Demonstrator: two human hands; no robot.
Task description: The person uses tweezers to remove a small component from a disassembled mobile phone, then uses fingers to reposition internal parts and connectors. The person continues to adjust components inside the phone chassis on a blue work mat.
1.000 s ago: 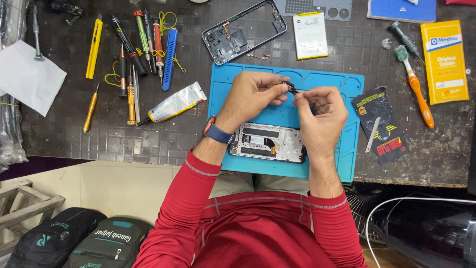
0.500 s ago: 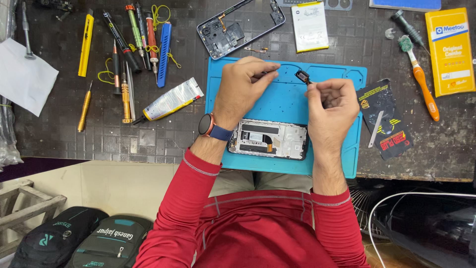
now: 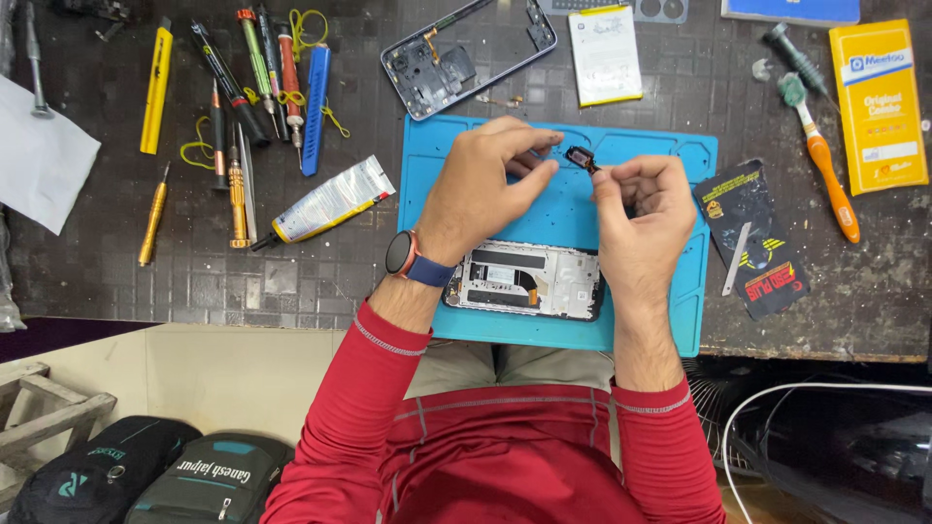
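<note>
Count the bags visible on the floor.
2: a black fabric bag at bottom left, and a grey-green fabric bag touching its right side. Both are cut off by the frame edge; more may be hidden.

mat (image 3: 670,320): matt blue rubber | tube (image 3: 325,204): glossy foil (crinkled) | bench (image 3: 126,281): rough dark tile

The mat (image 3: 670,160) is bright blue. The counter (image 3: 320,281) is dark with a pattern of small squares. The sleeves (image 3: 369,388) are red with thin white stitching. The watch (image 3: 400,254) is black on a blue strap. One pen tool (image 3: 155,89) is yellow, one (image 3: 315,109) is blue. The box (image 3: 879,105) is yellow. The tiny part (image 3: 581,158) is black. The paper (image 3: 44,160) is white.
</note>
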